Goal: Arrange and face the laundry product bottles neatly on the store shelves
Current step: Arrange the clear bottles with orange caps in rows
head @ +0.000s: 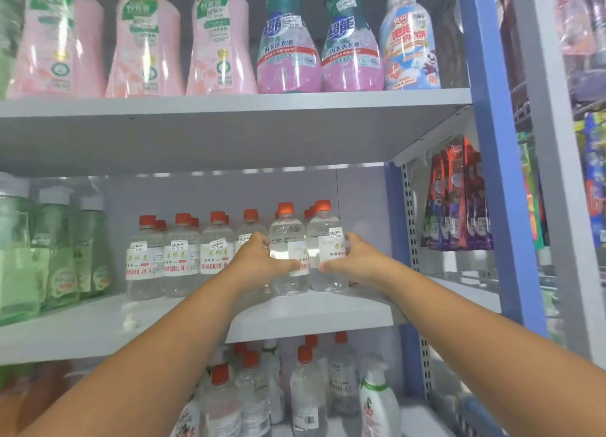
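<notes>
A row of clear bottles with orange caps (182,256) stands on the middle shelf (311,315). My left hand (259,259) grips one clear bottle (288,240) near the row's right end, thumb across its front. My right hand (352,258) grips the neighbouring clear bottle (324,236), the last one on the right. Both bottles stand upright on the shelf, labels partly turned to the front.
Pink bottles (144,43), two teal-capped bottles (288,43) and a pump bottle (410,43) fill the top shelf. Green bottles (55,256) stand at the middle shelf's left. More orange-capped bottles (305,390) crowd the lower shelf. A blue upright (498,174) and hanging packets (459,200) are at right.
</notes>
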`<state>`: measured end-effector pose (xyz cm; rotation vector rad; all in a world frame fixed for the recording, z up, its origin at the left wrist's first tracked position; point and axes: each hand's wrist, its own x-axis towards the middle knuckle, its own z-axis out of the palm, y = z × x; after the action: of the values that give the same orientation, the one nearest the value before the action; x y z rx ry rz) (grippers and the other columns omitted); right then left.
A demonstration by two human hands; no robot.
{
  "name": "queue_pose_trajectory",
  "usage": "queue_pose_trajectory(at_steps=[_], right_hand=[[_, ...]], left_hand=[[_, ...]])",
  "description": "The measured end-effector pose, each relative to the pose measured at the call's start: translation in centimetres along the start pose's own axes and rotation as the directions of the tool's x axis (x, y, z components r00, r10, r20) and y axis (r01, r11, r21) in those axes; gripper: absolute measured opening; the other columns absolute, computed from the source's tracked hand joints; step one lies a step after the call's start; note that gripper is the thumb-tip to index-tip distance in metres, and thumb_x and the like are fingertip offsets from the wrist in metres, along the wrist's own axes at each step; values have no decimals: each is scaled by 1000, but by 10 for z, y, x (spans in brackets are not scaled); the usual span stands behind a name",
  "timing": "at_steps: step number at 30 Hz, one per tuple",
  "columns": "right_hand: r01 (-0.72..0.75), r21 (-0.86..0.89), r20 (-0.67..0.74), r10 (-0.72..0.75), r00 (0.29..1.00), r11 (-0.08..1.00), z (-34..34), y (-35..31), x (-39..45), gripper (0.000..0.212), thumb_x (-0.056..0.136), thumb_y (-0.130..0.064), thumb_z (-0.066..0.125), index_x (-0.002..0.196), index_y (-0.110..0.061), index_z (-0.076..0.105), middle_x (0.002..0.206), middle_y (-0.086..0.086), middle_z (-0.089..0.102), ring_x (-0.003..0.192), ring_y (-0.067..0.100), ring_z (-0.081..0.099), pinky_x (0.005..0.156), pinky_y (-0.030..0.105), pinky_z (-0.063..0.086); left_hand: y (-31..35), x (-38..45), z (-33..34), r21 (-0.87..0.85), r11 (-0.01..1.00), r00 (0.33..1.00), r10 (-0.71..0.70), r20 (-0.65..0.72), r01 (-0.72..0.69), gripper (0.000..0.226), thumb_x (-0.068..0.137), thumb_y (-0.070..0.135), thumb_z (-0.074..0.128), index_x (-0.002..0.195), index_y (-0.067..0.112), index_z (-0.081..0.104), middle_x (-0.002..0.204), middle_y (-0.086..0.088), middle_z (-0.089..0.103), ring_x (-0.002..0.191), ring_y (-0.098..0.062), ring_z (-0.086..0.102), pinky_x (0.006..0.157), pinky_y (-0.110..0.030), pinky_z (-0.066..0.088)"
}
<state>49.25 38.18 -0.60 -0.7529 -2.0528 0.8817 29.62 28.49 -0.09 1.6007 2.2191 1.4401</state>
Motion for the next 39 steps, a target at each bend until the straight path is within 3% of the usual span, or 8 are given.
queue_pose_trajectory(at_steps=[3,6,11,15,20,23,27,39], right_hand=[[-15,-3,7,15,1000,1000,1,1,-4,59,83,-26,83,122,-26,39,116,-3,66,101,13,66,74,26,52],[-4,-49,67,8,998,999,4,-1,-3,41,82,-13,76,116,-25,56,114,1,72,103,16,69,91,34,57],[-11,-62,32,13,999,998,3,-1,-3,49,82,-23,85,119,-23,53,117,-4,69,102,11,66,73,22,51],[3,-84,72,3,997,996,5,-1,-1,33,86,-13,74,115,-25,65,112,-5,75,99,9,70,94,32,57],[-34,-41,16,35,999,999,3,0,-5,50,81,-23,86,117,-22,51,112,-5,68,101,12,66,79,25,51],[8,-56,66,-4,998,998,4,-2,-6,28,87,-12,77,103,-29,62,104,-6,72,86,1,65,67,16,48],[26,-50,45,-24,999,998,5,-2,-7,30,84,-14,81,100,-31,63,102,-7,73,91,6,68,71,20,52],[-15,-17,58,16,998,1000,1,-4,-9,29,90,-13,77,91,-32,55,100,-9,68,84,1,61,67,18,45]], left_hand=[[0,-3,-1,-51,999,1000,4,29,-3,61,81,35,85,127,24,47,104,14,65,89,-4,66,65,-25,51],[-1,-4,1,-81,997,1000,13,26,-11,76,69,49,92,128,27,50,111,11,67,97,-10,68,73,-30,56],[-3,-2,0,-53,999,999,4,34,-2,76,77,34,88,139,24,44,109,8,68,94,-11,69,76,-31,55],[-1,-4,2,-52,999,999,-10,42,12,80,77,40,88,140,24,41,109,10,63,98,-12,66,76,-31,53],[-3,-7,4,-49,999,999,-22,39,24,71,73,41,92,128,27,49,112,9,67,97,-11,66,78,-32,55],[-3,-8,2,-74,997,997,-30,67,35,70,79,33,87,136,25,46,114,6,69,98,-12,68,87,-35,57],[-1,-11,4,-78,997,998,-8,58,12,64,78,41,88,127,28,49,111,11,65,96,-9,66,72,-29,55],[-3,-12,3,-109,993,998,-28,52,33,56,78,39,89,122,25,56,111,8,70,98,-12,70,86,-37,62]])
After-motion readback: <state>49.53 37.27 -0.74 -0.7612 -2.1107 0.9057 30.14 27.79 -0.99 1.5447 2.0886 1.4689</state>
